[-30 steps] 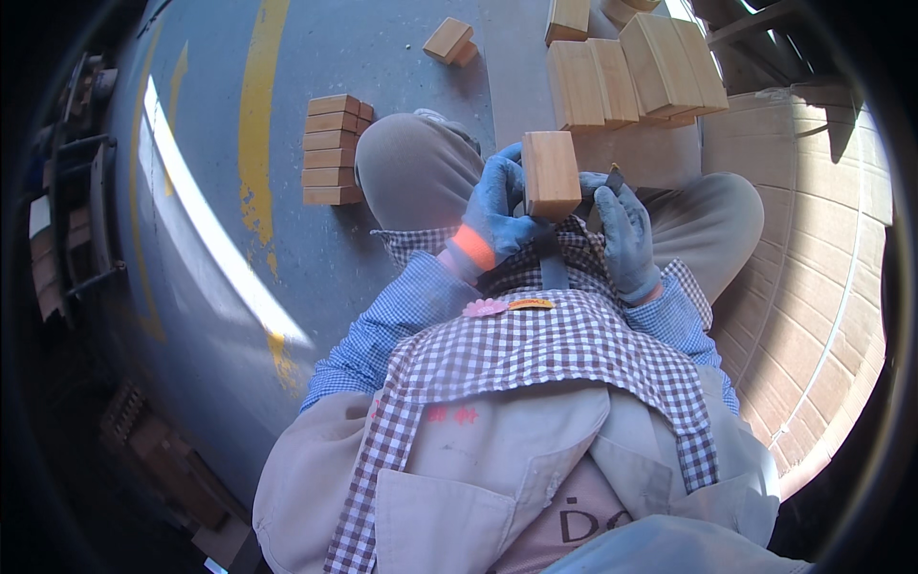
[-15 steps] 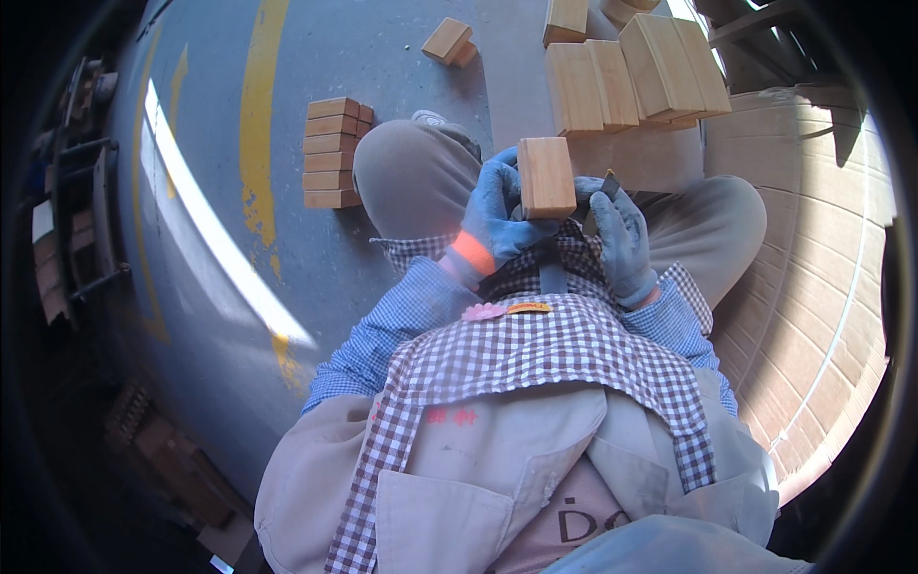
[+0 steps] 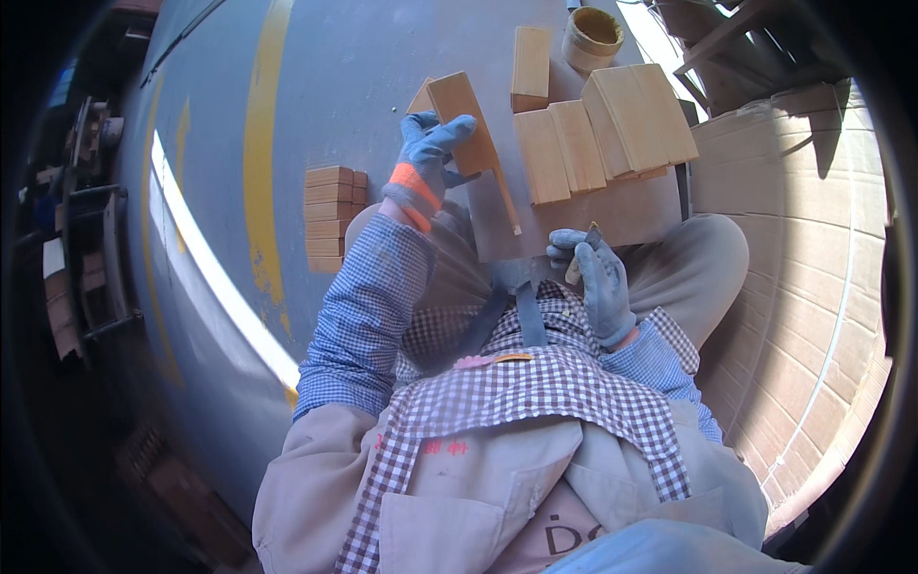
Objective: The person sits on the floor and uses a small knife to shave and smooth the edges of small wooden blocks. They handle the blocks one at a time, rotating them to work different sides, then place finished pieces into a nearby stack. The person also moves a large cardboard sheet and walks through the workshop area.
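Observation:
My left hand (image 3: 427, 158), in a blue glove with an orange cuff, is reached out forward. Its fingers grip a smooth wooden block (image 3: 465, 120) by the side. Behind this block part of another wooden block (image 3: 421, 97) shows; whether the two touch I cannot tell. From below the held block a thin wood-coloured stick (image 3: 507, 199) with a pale tip runs toward me over the board. Close to my lap, my gloved right hand (image 3: 601, 287) is closed around a small putty knife (image 3: 593, 235), its dark blade pointing up and away from me.
Several wooden blocks (image 3: 617, 129) stand on the grey board (image 3: 612, 215) ahead, with one more block (image 3: 531, 67) farther off. An open round tub (image 3: 593, 38) is beyond them. Stacked blocks (image 3: 328, 215) lie left of my knee. Cardboard (image 3: 779, 239) rises at the right.
My left hand has carried the block from in front of my chest forward and left. The right hand stays near my lap with the putty knife. The view has tilted forward.

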Demonstrator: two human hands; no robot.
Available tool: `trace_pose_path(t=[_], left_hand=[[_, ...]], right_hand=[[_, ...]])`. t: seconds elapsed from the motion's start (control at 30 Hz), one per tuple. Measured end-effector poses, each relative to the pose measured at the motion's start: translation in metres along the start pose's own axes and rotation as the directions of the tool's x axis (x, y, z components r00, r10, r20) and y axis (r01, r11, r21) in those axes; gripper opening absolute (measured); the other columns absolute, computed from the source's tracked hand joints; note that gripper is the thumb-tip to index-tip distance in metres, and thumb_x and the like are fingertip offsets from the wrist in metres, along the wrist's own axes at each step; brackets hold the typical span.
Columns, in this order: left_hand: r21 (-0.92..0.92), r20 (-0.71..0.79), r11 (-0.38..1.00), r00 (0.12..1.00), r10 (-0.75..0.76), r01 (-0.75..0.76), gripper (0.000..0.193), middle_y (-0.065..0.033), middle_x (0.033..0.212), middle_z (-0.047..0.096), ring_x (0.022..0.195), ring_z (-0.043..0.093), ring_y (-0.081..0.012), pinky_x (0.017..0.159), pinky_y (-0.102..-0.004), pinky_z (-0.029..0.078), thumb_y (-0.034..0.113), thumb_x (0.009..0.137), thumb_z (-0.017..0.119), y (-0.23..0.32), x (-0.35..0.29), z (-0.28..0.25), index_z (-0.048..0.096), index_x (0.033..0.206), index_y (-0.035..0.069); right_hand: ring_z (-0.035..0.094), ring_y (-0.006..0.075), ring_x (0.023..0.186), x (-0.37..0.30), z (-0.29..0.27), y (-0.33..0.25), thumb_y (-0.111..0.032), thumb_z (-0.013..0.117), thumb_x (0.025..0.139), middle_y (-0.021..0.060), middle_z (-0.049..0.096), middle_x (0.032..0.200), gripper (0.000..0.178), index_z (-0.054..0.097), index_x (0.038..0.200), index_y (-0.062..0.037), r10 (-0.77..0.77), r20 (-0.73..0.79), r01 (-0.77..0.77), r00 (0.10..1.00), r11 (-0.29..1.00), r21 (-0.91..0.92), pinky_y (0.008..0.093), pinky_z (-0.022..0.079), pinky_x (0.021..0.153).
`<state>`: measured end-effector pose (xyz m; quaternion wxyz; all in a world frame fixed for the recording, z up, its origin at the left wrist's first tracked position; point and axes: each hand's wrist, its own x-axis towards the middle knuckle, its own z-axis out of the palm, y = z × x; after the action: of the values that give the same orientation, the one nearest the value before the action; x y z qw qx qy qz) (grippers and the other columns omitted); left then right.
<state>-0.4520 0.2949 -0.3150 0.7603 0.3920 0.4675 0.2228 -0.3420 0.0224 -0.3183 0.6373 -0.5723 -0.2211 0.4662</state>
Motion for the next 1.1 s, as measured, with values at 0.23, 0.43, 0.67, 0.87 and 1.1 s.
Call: trace_pose_path(t=[0.23,0.43,0.67,0.87,1.1], left_hand=[[0.26,0.105,0.965,0.993,-0.055,0.026,0.076,-0.0158,0.138,0.049,0.121,0.057,-0.0349,0.092,-0.0537,0.055,0.05,0.087,0.073,0.057,0.094,0.037,0.037,0.144,0.014],[0.712,0.341,0.598,0.925,0.166,-0.369,0.113,-0.0202,0.159,0.028,0.147,0.031,-0.0388,0.115,-0.0587,0.033,0.056,0.073,0.084,0.043,0.086,0.032,0.021,0.16,0.021],[0.713,0.687,-0.094,0.665,0.292,-0.695,0.125,-0.0194,0.162,0.02,0.146,0.032,-0.0425,0.118,-0.0444,0.038,0.026,0.053,0.099,0.023,0.069,0.008,0.029,0.156,0.021],[0.655,0.681,-0.051,0.56,0.473,-0.754,0.097,-0.0172,0.157,0.029,0.14,0.04,-0.0413,0.114,-0.0413,0.043,0.019,0.062,0.094,0.006,0.095,0.014,0.043,0.144,0.017],[0.607,0.653,-0.118,0.409,0.637,-0.786,0.075,-0.0155,0.141,0.042,0.126,0.052,-0.038,0.106,-0.0386,0.049,0.016,0.066,0.092,0.001,0.121,0.037,0.051,0.13,0.015]], right_hand=[[0.065,0.0182,0.104,0.003,-0.008,0.01,-0.028,0.047,0.108,0.0109,0.067,0.117,0.039,0.061,0.127,0.0026,0.169,-0.033,-0.166,0.985,0.982,0.089,0.0322,0.054,0.091],[0.065,0.0198,0.104,0.008,-0.015,0.013,-0.028,0.047,0.108,0.0118,0.067,0.117,0.038,0.061,0.125,0.0033,0.177,-0.049,-0.172,0.983,0.981,0.086,0.0335,0.055,0.09],[0.066,0.0211,0.103,0.014,-0.021,0.022,-0.03,0.048,0.108,0.0128,0.066,0.115,0.039,0.06,0.124,0.0041,0.193,-0.039,-0.192,0.98,0.981,0.042,0.0347,0.055,0.09],[0.067,0.0212,0.101,0.016,-0.025,0.026,-0.028,0.05,0.107,0.0131,0.067,0.114,0.039,0.06,0.124,0.0049,0.172,-0.071,-0.171,0.983,0.985,0.01,0.0345,0.055,0.09],[0.066,0.019,0.097,0.015,-0.031,0.034,-0.027,0.049,0.107,0.0117,0.067,0.111,0.038,0.061,0.123,0.0055,0.141,-0.079,-0.143,0.987,0.99,-0.008,0.0337,0.055,0.089]])
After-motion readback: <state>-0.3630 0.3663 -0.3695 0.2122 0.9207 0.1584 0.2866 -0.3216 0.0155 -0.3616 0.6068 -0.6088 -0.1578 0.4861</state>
